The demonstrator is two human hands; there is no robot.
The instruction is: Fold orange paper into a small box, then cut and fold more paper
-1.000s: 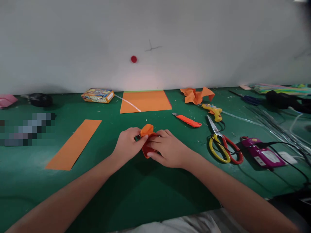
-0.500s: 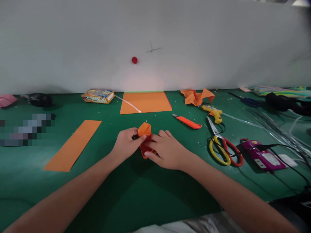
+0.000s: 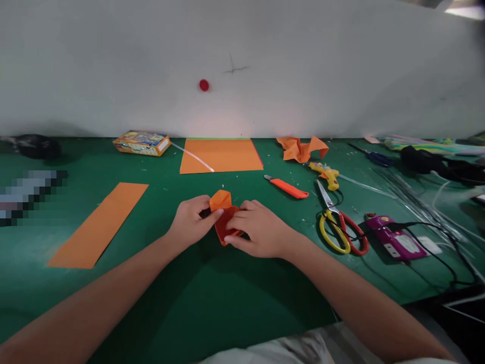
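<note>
In the head view, a plain grey wall backs the smooth green tabletop. The hollow, folded orange paper piece is at centre, between both hands. I have the left hand pinched on its upper left edge; the right hand, half-curled, grips its right side. I judge the step as shaping folds; the next move calls for steady left hold, light right-finger pressure.
</note>
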